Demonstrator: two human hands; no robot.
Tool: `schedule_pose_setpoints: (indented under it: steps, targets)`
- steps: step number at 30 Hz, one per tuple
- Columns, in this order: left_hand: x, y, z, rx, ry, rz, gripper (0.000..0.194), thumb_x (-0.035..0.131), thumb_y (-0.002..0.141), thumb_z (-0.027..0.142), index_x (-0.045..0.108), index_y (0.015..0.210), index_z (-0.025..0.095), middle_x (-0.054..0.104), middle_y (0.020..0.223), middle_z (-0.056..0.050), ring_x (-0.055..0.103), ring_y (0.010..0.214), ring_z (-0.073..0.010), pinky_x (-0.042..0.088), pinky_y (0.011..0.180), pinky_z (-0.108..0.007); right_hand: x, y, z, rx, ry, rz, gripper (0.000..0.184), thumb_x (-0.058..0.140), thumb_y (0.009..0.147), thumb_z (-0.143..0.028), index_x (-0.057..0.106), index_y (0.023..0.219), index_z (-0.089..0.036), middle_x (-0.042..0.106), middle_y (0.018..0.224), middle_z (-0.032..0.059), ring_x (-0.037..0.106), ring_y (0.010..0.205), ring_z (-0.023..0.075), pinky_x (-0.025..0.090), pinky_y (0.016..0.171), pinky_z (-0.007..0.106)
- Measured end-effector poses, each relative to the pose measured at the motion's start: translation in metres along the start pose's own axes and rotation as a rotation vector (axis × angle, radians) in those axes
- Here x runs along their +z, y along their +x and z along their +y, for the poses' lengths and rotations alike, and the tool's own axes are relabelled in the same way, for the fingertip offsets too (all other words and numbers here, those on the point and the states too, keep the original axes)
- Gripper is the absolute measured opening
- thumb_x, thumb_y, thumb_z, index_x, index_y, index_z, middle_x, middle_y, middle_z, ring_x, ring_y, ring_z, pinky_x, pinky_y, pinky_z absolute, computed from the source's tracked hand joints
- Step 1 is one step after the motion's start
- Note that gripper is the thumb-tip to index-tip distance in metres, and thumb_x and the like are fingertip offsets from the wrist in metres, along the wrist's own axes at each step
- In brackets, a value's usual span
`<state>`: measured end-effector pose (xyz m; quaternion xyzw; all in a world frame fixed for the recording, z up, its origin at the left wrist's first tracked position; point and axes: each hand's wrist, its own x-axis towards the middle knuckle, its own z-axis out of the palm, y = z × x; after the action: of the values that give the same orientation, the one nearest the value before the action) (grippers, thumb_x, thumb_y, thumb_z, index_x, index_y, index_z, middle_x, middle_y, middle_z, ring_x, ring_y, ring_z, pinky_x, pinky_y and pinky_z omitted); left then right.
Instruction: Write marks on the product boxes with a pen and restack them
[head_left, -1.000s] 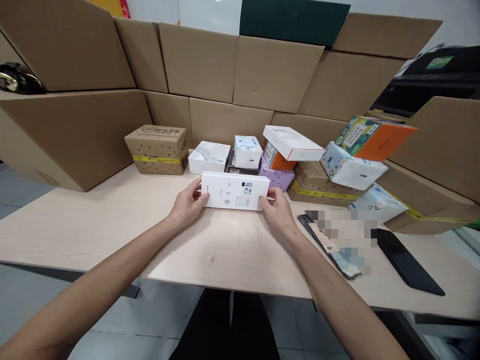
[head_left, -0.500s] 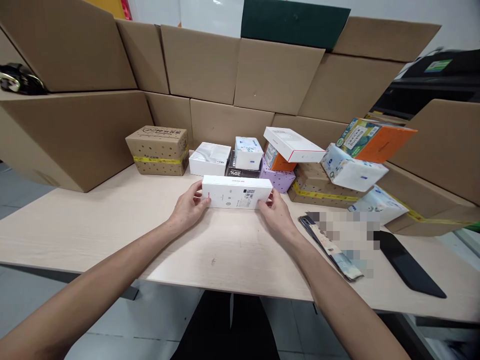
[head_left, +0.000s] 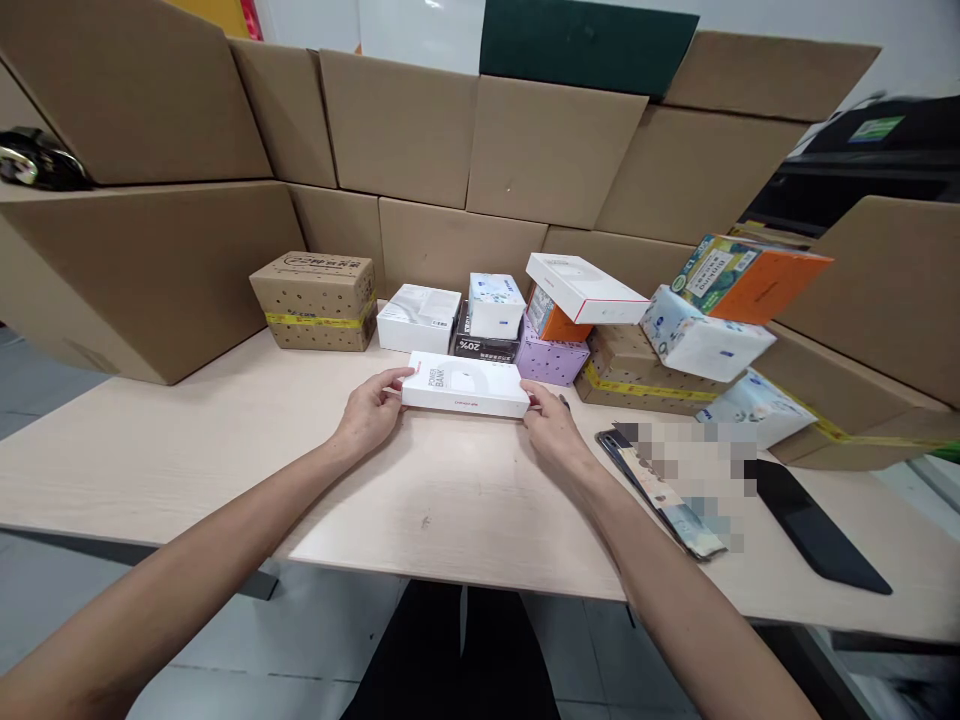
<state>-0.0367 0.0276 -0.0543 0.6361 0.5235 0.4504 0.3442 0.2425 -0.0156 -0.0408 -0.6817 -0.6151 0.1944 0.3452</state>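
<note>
A flat white power bank box (head_left: 469,385) is held between my two hands, its printed broad face upward and a narrow side toward me. My left hand (head_left: 371,412) grips its left end, fingers closed against the edge. At the other end my right hand (head_left: 551,420) has its thumb and fingers closed on the box. Whether the underside rests on the table cannot be made out. Just behind it stand a white box (head_left: 418,318), a black box (head_left: 486,346) with a tissue pack (head_left: 496,305) on top, and a purple box (head_left: 553,358).
A brown carton (head_left: 315,305) with yellow tape sits at the back left. To the right, a white box (head_left: 585,285) and an orange box (head_left: 757,280) top stacked packages. A dark phone-like slab (head_left: 821,525) lies on the table (head_left: 450,510). Cardboard walls (head_left: 420,130) enclose the back.
The power bank box has been turned over: its label-covered back faced me before, and now its front print shows on top. Both hands have stayed at its ends.
</note>
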Motion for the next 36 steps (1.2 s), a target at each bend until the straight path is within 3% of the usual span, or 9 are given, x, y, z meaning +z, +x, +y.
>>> schedule_pose_setpoints:
  steps: [8, 11, 14, 18, 22, 24, 30, 33, 36]
  targets:
    - [-0.001, 0.000, 0.018, -0.241, -0.457, -0.005, 0.033, 0.062, 0.066, 0.030, 0.072, 0.094, 0.015, 0.068, 0.090, -0.005, 0.065, 0.078, -0.0171, 0.054, 0.074, -0.031, -0.003, -0.002, -0.004, 0.075, 0.084, -0.039, 0.061, 0.043, 0.078, -0.019, 0.055, 0.138, -0.018, 0.061, 0.134, 0.0121, 0.056, 0.121, 0.0230, 0.039, 0.107, 0.038]
    - [-0.002, -0.002, 0.024, -0.222, -0.419, 0.017, 0.032, 0.069, 0.067, 0.041, 0.068, 0.085, 0.015, 0.063, 0.080, -0.003, 0.061, 0.069, -0.0148, 0.051, 0.065, -0.028, -0.007, -0.004, -0.008, 0.071, 0.085, -0.025, 0.049, 0.040, 0.084, -0.027, 0.060, 0.128, -0.021, 0.063, 0.131, 0.0105, 0.054, 0.123, 0.0244, 0.039, 0.105, 0.039]
    - [-0.003, -0.003, 0.024, -0.175, -0.267, 0.025, 0.032, 0.075, 0.062, 0.037, 0.062, 0.080, 0.016, 0.056, 0.070, 0.003, 0.052, 0.056, -0.0102, 0.042, 0.054, -0.024, -0.012, -0.007, -0.012, 0.048, 0.040, -0.017, 0.038, 0.036, 0.091, -0.040, 0.063, 0.109, -0.021, 0.069, 0.112, 0.0101, 0.059, 0.107, 0.0258, 0.043, 0.091, 0.038]
    - [-0.006, -0.007, 0.027, -0.193, -0.195, -0.038, 0.040, 0.070, 0.061, 0.026, 0.057, 0.098, 0.021, 0.054, 0.081, 0.003, 0.052, 0.054, -0.0096, 0.041, 0.050, -0.024, -0.012, -0.006, -0.012, 0.038, -0.044, -0.022, 0.033, 0.034, 0.093, -0.046, 0.058, 0.093, -0.023, 0.070, 0.095, 0.0069, 0.060, 0.090, 0.0241, 0.042, 0.078, 0.034]
    - [-0.010, -0.009, 0.033, -0.302, -0.287, -0.147, 0.082, 0.065, 0.063, 0.021, 0.038, 0.140, 0.029, 0.057, 0.111, -0.007, 0.061, 0.069, -0.0146, 0.047, 0.054, -0.026, -0.014, -0.005, -0.012, 0.008, -0.101, -0.037, 0.032, 0.033, 0.095, -0.045, 0.057, 0.092, -0.023, 0.070, 0.092, 0.0063, 0.061, 0.088, 0.0233, 0.042, 0.076, 0.032]
    - [-0.011, -0.009, 0.035, -0.328, -0.330, -0.221, 0.095, 0.065, 0.063, 0.019, 0.026, 0.150, 0.029, 0.059, 0.115, -0.010, 0.063, 0.074, -0.0170, 0.048, 0.057, -0.027, -0.020, -0.004, -0.015, -0.001, -0.166, -0.040, 0.034, 0.031, 0.096, -0.044, 0.058, 0.094, -0.022, 0.071, 0.092, 0.0084, 0.062, 0.088, 0.0242, 0.043, 0.076, 0.033]
    - [-0.013, -0.011, 0.042, -0.244, -0.214, -0.266, 0.097, 0.063, 0.061, 0.015, 0.032, 0.150, 0.031, 0.057, 0.105, -0.007, 0.061, 0.075, -0.0168, 0.047, 0.058, -0.027, -0.054, -0.002, -0.011, 0.181, -0.645, -0.035, 0.036, 0.040, 0.093, -0.041, 0.063, 0.104, -0.015, 0.071, 0.100, 0.0223, 0.066, 0.094, 0.0354, 0.044, 0.071, 0.040]
    - [-0.012, -0.013, 0.046, -0.215, -0.197, -0.254, 0.096, 0.063, 0.058, 0.013, 0.035, 0.149, 0.029, 0.056, 0.099, -0.006, 0.061, 0.083, -0.0204, 0.049, 0.062, -0.029, -0.060, -0.002, -0.001, 0.207, -0.723, -0.199, 0.027, 0.053, 0.085, -0.038, 0.068, 0.087, -0.016, 0.072, 0.095, 0.0212, 0.068, 0.091, 0.0358, 0.044, 0.068, 0.039]
    - [-0.011, -0.013, 0.046, -0.202, -0.213, -0.248, 0.091, 0.063, 0.059, 0.013, 0.040, 0.145, 0.029, 0.057, 0.098, -0.006, 0.061, 0.086, -0.0221, 0.052, 0.066, -0.032, -0.056, -0.002, 0.006, 0.170, -0.710, -0.253, 0.017, 0.058, 0.078, -0.032, 0.067, 0.072, -0.018, 0.072, 0.086, 0.0177, 0.068, 0.084, 0.0320, 0.044, 0.064, 0.036]
